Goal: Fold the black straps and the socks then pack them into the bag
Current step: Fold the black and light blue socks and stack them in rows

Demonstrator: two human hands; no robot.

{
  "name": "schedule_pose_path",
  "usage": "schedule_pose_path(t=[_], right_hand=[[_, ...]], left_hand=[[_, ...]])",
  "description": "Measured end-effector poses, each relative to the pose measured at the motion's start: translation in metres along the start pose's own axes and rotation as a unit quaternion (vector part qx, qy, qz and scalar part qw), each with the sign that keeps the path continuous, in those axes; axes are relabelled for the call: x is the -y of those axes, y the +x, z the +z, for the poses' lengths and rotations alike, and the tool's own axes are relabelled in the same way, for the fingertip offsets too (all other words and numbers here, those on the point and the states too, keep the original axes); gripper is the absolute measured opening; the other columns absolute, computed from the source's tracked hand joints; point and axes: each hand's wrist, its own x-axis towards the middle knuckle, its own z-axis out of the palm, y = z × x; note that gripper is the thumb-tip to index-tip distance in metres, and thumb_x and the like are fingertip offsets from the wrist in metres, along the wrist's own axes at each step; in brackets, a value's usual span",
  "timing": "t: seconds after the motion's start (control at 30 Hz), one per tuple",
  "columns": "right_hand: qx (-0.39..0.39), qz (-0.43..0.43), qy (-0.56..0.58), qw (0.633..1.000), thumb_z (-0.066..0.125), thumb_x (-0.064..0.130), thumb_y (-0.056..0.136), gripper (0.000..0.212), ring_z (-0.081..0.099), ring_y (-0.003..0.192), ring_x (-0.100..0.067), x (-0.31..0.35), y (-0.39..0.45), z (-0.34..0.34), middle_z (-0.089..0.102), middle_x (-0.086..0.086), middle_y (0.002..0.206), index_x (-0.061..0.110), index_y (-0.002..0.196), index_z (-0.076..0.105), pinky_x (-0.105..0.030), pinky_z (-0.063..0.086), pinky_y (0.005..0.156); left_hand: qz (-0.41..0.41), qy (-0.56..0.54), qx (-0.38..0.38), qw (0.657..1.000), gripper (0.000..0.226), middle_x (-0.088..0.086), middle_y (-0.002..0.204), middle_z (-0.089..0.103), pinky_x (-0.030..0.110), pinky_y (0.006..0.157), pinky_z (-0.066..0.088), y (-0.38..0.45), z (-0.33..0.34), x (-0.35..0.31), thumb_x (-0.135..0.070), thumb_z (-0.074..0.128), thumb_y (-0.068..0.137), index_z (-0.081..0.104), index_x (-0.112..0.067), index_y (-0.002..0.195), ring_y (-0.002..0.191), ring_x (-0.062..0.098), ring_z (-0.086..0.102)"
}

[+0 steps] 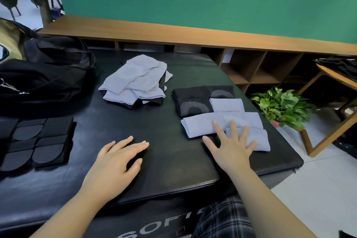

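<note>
Folded black straps (36,142) lie in a stack at the left of the black padded table (168,160). A loose pile of light blue socks (135,81) sits at the middle back. Folded black socks (195,100) and several folded light blue socks (204,124) lie at the right. My right hand (230,145) rests flat with spread fingers on the nearest folded blue sock (260,141). My left hand (117,160) lies palm down on the bare table, holding nothing. The black bag (48,75) stands at the back left.
A potted green plant (284,106) stands on the floor right of the table. A wooden side table (332,106) with dark cloth is at the far right. A low wooden shelf (193,38) runs along the green wall behind.
</note>
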Motion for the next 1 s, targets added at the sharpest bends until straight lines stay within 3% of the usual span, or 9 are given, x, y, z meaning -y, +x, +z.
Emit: schedule_pose_path(t=[0.2,0.8,0.93,1.0], right_hand=[[0.024,-0.004,-0.018,1.0,0.017,0.073,0.088,0.061,-0.019,0.142,-0.036,0.001,0.015,0.0,-0.011,0.004,0.159,0.055,0.144,0.003,-0.064,-0.005,0.109],[0.015,-0.02,-0.023,0.999,0.015,0.065,0.093,0.056,-0.018,0.143,-0.034,0.007,0.046,-0.001,-0.009,0.004,0.16,0.052,0.146,0.003,-0.063,-0.006,0.11],[-0.035,-0.037,-0.028,0.998,0.014,0.06,0.095,0.058,-0.023,0.143,-0.029,0.009,0.039,0.001,-0.013,0.002,0.159,0.044,0.148,-0.004,-0.059,-0.008,0.111],[-0.058,-0.047,-0.019,0.997,0.015,0.058,0.096,0.06,-0.023,0.143,-0.027,0.013,0.033,0.003,-0.014,0.002,0.159,0.04,0.149,-0.006,-0.057,-0.009,0.112]], left_hand=[[0.002,0.008,-0.003,1.0,0.063,-0.053,0.12,0.021,0.016,0.111,-0.003,0.0,0.003,0.003,-0.058,0.011,0.078,0.038,-0.052,0.134,0.133,-0.017,0.007],[-0.007,-0.001,-0.001,1.0,0.059,-0.056,0.115,0.025,0.012,0.109,-0.005,0.001,0.002,0.003,-0.057,0.016,0.08,0.042,-0.051,0.133,0.13,-0.024,0.003],[-0.022,0.005,0.012,1.0,0.059,-0.046,0.134,0.023,0.015,0.11,-0.006,0.003,0.003,0.002,-0.059,0.013,0.079,0.032,-0.054,0.135,0.136,-0.016,0.002],[-0.042,0.04,0.008,0.998,0.068,-0.034,0.147,0.006,0.019,0.112,-0.009,0.005,0.006,0.003,-0.064,0.006,0.077,0.018,-0.05,0.142,0.137,-0.013,-0.01]])
